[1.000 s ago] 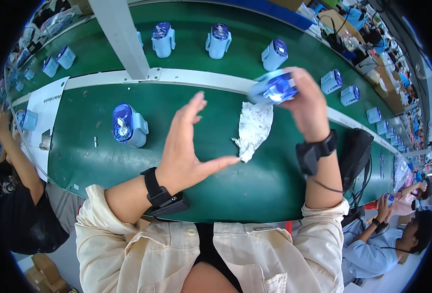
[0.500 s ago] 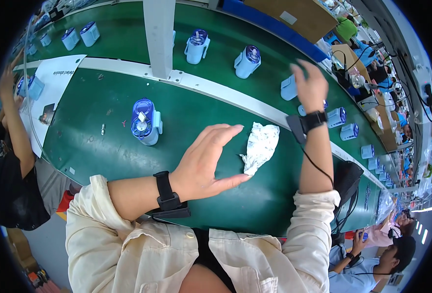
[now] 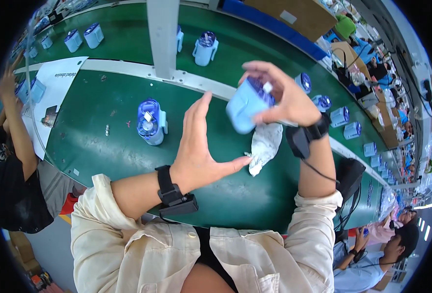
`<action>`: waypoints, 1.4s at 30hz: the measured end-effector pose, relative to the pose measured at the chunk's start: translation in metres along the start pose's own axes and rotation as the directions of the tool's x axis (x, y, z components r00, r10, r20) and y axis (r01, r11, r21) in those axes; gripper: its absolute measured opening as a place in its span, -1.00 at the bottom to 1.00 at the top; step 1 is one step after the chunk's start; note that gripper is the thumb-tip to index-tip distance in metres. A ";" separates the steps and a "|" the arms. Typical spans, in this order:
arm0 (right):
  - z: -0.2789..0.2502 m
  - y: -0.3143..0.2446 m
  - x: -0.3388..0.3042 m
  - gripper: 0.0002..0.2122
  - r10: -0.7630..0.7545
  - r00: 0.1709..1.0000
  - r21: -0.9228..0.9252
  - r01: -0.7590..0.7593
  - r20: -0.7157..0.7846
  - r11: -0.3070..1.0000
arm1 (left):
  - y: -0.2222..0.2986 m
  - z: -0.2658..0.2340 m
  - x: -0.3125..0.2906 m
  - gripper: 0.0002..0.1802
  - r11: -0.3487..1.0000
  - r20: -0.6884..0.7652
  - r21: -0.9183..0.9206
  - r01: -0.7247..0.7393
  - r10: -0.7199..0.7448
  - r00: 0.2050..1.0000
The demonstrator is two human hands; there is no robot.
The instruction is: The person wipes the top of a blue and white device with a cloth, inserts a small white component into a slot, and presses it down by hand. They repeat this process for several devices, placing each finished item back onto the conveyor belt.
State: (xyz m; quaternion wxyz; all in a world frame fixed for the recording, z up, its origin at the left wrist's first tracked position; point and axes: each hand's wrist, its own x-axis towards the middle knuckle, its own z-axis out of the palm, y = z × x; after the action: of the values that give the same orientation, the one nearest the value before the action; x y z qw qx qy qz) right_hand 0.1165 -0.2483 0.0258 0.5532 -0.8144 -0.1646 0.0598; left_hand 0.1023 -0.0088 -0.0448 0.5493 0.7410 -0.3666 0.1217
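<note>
Head view. Landmark: crumpled white wipe [image 3: 266,144], speckled, on the smooth green worktop [image 3: 245,200]. Beyond it, a white metal rail [image 3: 120,67]; left along that, a square post [image 3: 163,41] partly hides a rear container [image 3: 179,43]. Right of the wipe: black case [image 3: 350,178], cables trailing. My right grip [image 3: 289,100] is curled round a held container [image 3: 246,108], rounded pale-blue body, glossy dark-blue lid, tilted by the wipe's far end. Left of the wipe, my left grip [image 3: 199,158] is spread wide, empty; farther left, a standing container [image 3: 151,129], upright.
</note>
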 end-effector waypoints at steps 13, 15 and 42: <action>0.024 -0.036 -0.099 -0.54 -0.349 0.928 -0.171 0.368 0.130 0.914 | 0.008 -0.006 0.004 0.21 0.555 0.794 -0.515 0.654 0.020 0.608; 0.027 -0.033 -0.102 -0.60 -0.338 0.935 -0.143 0.351 0.110 0.925 | 0.009 -0.008 0.001 0.11 0.533 0.821 -0.503 0.680 0.048 0.569; 0.085 -0.054 -0.101 -0.87 0.134 0.915 0.096 -0.105 -0.380 0.990 | -0.002 -0.004 -0.004 -0.29 0.904 -0.003 0.145 -0.402 0.406 0.914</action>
State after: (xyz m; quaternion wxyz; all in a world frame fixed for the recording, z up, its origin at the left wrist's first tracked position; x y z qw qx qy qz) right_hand -0.0131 -0.1889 0.0347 0.5997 -0.7978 -0.0001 -0.0618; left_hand 0.1020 -0.0027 -0.0474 0.4643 0.6839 -0.4933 0.2707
